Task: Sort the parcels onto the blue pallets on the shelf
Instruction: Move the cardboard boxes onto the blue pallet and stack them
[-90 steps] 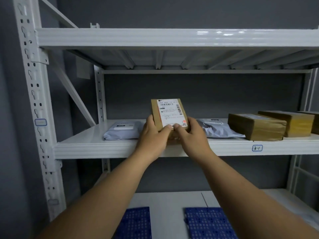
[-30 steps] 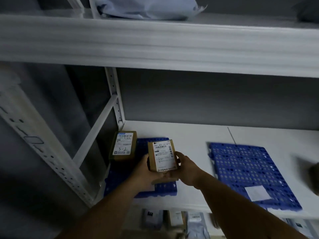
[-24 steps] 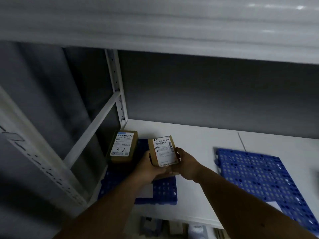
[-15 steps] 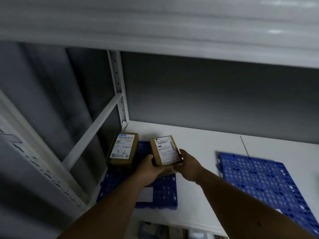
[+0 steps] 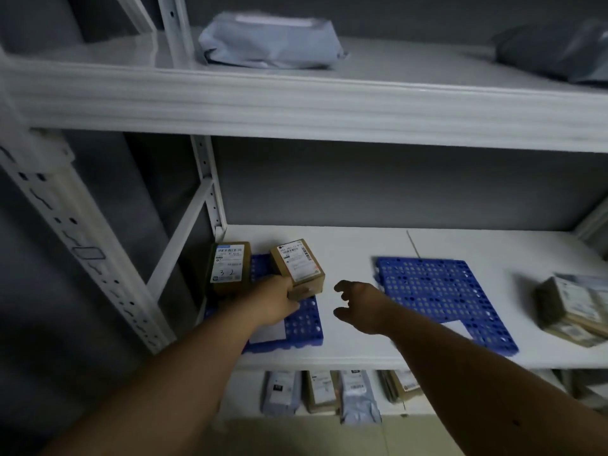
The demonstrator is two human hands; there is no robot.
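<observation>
A small brown cardboard parcel (image 5: 297,268) with a white label sits on the left blue pallet (image 5: 302,324) on the lower shelf. My left hand (image 5: 279,302) is at its near left corner, fingers against its side. My right hand (image 5: 357,307) hovers just right of the parcel, fingers loosely spread, holding nothing. A second brown parcel (image 5: 229,267) marked "3 2" stands on the same pallet at its left. Another blue pallet (image 5: 441,291) lies to the right with a white paper on its near edge.
A stack of brown parcels (image 5: 574,304) lies at the right end of the lower shelf (image 5: 362,245). Grey mailer bags (image 5: 269,41) rest on the upper shelf. More parcels (image 5: 322,391) stand on the level below. White uprights and a diagonal brace stand at left.
The parcel came down from both hands onto the left pallet. My right hand has let go and drawn back to the right. The view has tilted up, showing the upper shelf.
</observation>
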